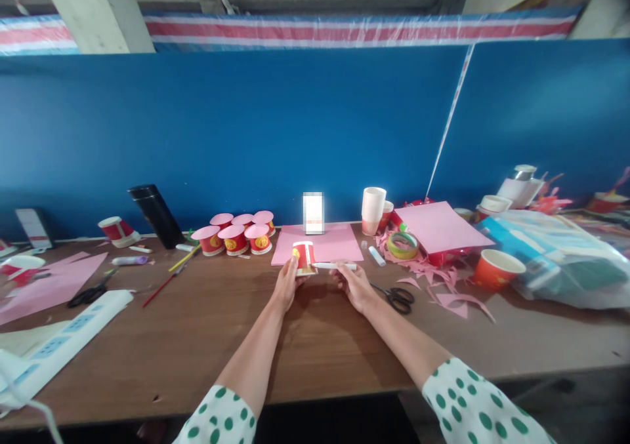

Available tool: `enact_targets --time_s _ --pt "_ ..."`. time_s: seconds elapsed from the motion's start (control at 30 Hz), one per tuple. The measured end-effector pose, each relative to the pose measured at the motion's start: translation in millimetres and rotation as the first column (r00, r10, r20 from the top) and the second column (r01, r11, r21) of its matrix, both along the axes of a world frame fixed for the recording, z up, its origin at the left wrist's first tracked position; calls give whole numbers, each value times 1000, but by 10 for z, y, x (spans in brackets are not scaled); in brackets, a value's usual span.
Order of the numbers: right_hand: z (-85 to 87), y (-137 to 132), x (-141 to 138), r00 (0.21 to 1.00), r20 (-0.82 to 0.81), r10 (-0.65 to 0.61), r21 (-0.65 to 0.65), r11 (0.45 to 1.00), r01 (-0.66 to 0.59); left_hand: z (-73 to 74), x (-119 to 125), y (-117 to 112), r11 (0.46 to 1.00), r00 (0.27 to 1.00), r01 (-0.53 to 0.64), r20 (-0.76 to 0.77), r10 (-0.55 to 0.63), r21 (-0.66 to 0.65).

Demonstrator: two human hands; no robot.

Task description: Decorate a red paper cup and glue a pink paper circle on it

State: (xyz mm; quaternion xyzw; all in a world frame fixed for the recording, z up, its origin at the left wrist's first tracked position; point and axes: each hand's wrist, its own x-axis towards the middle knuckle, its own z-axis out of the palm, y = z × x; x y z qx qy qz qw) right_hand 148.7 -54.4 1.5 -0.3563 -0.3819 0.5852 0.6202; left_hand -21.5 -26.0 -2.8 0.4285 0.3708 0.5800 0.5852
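My left hand is closed round a red and white paper cup with a yellow emblem on its side. The cup is held just above the table, in front of a pink paper sheet. Between the fingers of my right hand is a slim white pen, pointing left. Its tip is at the cup's right side; whether they touch I cannot tell. A pair of black scissors lies beside my right wrist.
Several red cups with pink paper discs on top stand at the left. Stacked white cups, green tape, pink scraps and an orange cup are at the right. A black flask and a power strip lie farther left.
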Motion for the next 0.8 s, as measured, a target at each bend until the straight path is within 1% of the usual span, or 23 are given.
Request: enact_targets --time_s 0.2,0.53,0.67,0.8 --pt "-1 1 1 1000 3 -7 -2 1000 7 -2 -4 -12 1000 1000 18 -18 -18 17" --pt "9 0 -2 1000 7 -8 -1 1000 8 -21 -10 3 1000 999 10 -42 -9 18" --pt "18 -5 -3 1000 11 -1 -10 1000 1 -28 -5 13 1000 999 -12 -36 12 4" --pt "32 -7 -3 1000 -1 -8 -17 1000 8 -24 -1 5 1000 999 -2 -45 3 11"
